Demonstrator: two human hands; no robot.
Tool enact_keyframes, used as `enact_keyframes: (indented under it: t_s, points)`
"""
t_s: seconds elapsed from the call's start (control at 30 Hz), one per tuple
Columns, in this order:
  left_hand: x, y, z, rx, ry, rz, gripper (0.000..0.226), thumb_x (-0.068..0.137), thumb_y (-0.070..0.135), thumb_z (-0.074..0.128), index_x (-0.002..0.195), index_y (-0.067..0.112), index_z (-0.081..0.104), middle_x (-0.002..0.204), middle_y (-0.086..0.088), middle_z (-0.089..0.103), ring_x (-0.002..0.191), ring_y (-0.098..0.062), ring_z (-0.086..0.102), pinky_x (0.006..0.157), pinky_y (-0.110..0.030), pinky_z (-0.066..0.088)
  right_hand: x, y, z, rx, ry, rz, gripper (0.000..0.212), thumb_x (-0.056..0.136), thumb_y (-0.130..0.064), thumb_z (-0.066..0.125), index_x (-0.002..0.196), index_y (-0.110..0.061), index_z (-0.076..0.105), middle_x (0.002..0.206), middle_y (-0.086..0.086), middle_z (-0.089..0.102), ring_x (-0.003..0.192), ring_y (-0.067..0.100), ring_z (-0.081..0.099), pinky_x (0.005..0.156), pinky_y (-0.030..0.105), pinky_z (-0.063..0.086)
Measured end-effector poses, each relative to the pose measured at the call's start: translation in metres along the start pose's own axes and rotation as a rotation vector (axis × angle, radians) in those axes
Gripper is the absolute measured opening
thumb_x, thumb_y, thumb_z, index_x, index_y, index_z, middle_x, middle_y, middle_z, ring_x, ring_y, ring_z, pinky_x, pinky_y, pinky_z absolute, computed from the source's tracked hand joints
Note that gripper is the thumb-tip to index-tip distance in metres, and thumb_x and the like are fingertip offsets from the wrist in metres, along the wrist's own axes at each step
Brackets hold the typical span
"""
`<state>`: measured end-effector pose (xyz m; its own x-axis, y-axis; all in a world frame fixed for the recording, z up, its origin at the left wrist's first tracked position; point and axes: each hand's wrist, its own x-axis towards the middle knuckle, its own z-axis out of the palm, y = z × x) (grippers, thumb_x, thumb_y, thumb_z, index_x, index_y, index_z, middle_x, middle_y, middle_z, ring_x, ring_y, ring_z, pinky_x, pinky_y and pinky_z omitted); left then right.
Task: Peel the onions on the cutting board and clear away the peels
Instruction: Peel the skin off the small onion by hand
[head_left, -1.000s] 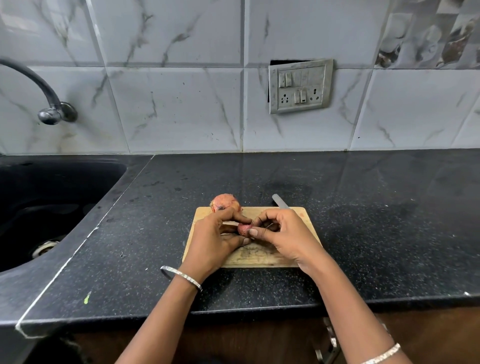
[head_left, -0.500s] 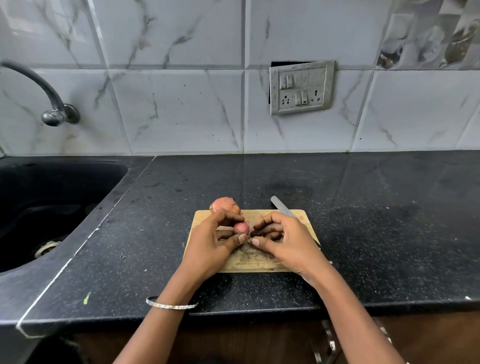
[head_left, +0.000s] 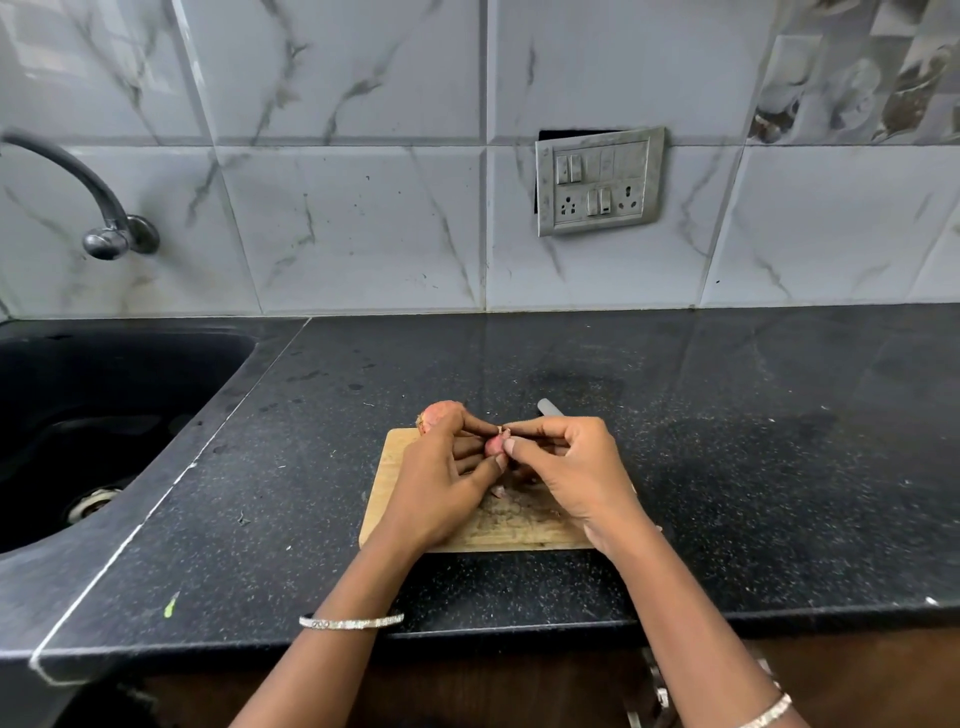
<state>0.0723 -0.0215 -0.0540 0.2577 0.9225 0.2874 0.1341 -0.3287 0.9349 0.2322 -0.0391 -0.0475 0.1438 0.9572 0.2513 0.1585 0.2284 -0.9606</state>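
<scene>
Midway through peeling, the left hand (head_left: 436, 488) held a small onion (head_left: 493, 446) above the cutting board (head_left: 498, 530) while the right hand (head_left: 566, 467) pinched its skin — both grips closed on it. Stripping that skin looked next — a second onion (head_left: 436, 413) lay at the board's far corner.

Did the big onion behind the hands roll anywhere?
No. The big onion still sits at the far left corner of the cutting board.

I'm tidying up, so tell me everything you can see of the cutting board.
The cutting board is a pale wooden rectangle lying flat on the black speckled countertop, near its front edge. Its surface carries peel scraps. The left hand and right hand, holding a small onion, hide its middle; a larger onion sits at its far left corner.
</scene>
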Motion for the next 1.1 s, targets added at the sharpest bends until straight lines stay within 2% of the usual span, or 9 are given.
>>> enact_keyframes:
  t_s: [0.1,0.23,0.33,0.4,0.47,0.6,0.77,0.9,1.1]
  points:
    - [-0.002,-0.001,0.001,0.023,-0.008,-0.006,0.024,0.091,-0.005,0.069,0.11,0.003,0.057,0.099,0.002,0.074,0.094,0.001,0.072,0.081,-0.012,0.054,-0.003,0.007,0.0,0.034,-0.005,-0.01,0.016,0.086,-0.008,0.075,0.1,-0.014,0.081,0.091,-0.001,0.079,0.087,0.018,0.075,0.081,0.036,0.06]
    - [-0.003,-0.004,0.001,0.037,-0.002,0.005,0.027,0.088,-0.002,0.073,0.104,0.014,0.06,0.1,0.004,0.075,0.096,-0.001,0.073,0.085,-0.015,0.055,-0.004,0.013,-0.003,0.02,-0.013,-0.038,0.023,0.087,-0.002,0.072,0.107,-0.011,0.079,0.101,0.0,0.078,0.095,0.011,0.073,0.089,0.041,0.06]
    - [-0.003,-0.006,-0.003,0.083,0.008,0.05,0.027,0.084,0.005,0.08,0.105,0.014,0.066,0.1,0.003,0.077,0.097,-0.006,0.074,0.09,-0.022,0.057,-0.005,0.013,-0.004,-0.037,0.008,-0.108,0.029,0.083,0.004,0.068,0.104,-0.013,0.08,0.104,-0.003,0.078,0.114,-0.01,0.06,0.089,0.031,0.059]
    - [-0.003,-0.006,-0.005,0.153,0.03,0.103,0.027,0.081,0.012,0.084,0.103,0.018,0.07,0.097,0.008,0.077,0.093,-0.004,0.073,0.087,-0.018,0.055,-0.006,0.012,-0.004,-0.044,0.001,-0.144,0.032,0.082,0.006,0.067,0.103,-0.015,0.081,0.104,-0.004,0.078,0.121,-0.009,0.056,0.086,0.026,0.059]
    - [-0.003,-0.005,-0.006,0.167,0.053,0.111,0.027,0.08,0.012,0.085,0.103,0.018,0.072,0.094,0.009,0.077,0.086,-0.003,0.073,0.08,-0.013,0.053,-0.006,0.012,-0.004,-0.033,0.01,-0.138,0.032,0.083,0.006,0.067,0.102,-0.015,0.081,0.1,-0.007,0.078,0.111,-0.004,0.065,0.084,0.034,0.061]
    - [-0.003,-0.006,-0.007,0.136,0.075,0.075,0.029,0.079,0.011,0.086,0.102,0.02,0.07,0.097,0.008,0.076,0.087,-0.007,0.074,0.083,-0.025,0.058,-0.008,0.01,-0.003,0.026,0.05,-0.068,0.02,0.083,-0.004,0.077,0.102,-0.012,0.08,0.084,-0.019,0.076,0.087,0.018,0.076,0.082,0.04,0.061]
    - [-0.004,-0.006,-0.006,0.131,0.084,0.068,0.03,0.078,0.007,0.086,0.099,0.019,0.068,0.096,0.007,0.076,0.089,-0.008,0.074,0.084,-0.026,0.059,-0.008,0.013,-0.003,-0.063,0.075,-0.103,0.011,0.079,-0.013,0.084,0.087,-0.019,0.083,0.088,-0.005,0.079,0.101,0.02,0.073,0.084,0.043,0.062]
    - [-0.003,-0.006,-0.005,0.146,0.081,0.066,0.031,0.075,0.006,0.087,0.096,0.017,0.067,0.094,0.008,0.074,0.085,-0.008,0.074,0.081,-0.024,0.06,-0.008,0.012,-0.002,-0.135,0.109,-0.139,0.009,0.077,-0.007,0.083,0.081,-0.015,0.082,0.079,-0.006,0.077,0.079,0.012,0.074,0.08,0.042,0.061]
    - [-0.004,-0.005,-0.004,0.157,0.081,0.057,0.032,0.075,0.006,0.087,0.099,0.012,0.066,0.097,0.01,0.072,0.083,-0.006,0.074,0.077,-0.018,0.058,-0.01,0.011,0.004,-0.283,0.114,-0.175,0.008,0.078,-0.009,0.077,0.078,-0.017,0.078,0.072,-0.007,0.075,0.069,0.009,0.072,0.072,0.039,0.061]
